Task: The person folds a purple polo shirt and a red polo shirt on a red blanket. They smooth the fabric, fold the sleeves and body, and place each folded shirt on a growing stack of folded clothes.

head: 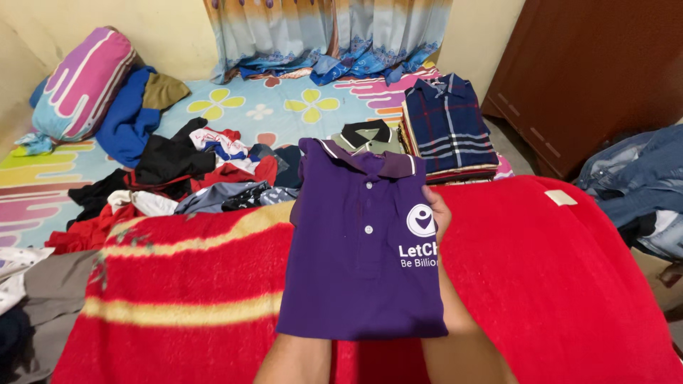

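While folded purple polo shirt sits over red blanket, right hand fingers grip its edge; left hand hidden under shirt, grip unclear.

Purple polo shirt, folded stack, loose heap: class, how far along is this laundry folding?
Done: a stack of folded shirts, plaid one on top, beyond the red blanket. In hand: the folded purple polo shirt, the right hand at its edge, the left hand hidden underneath. Left: a heap of loose clothes.

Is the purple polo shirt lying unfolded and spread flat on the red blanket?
No, the purple polo shirt is folded into a neat rectangle, held at its edge by the right hand.
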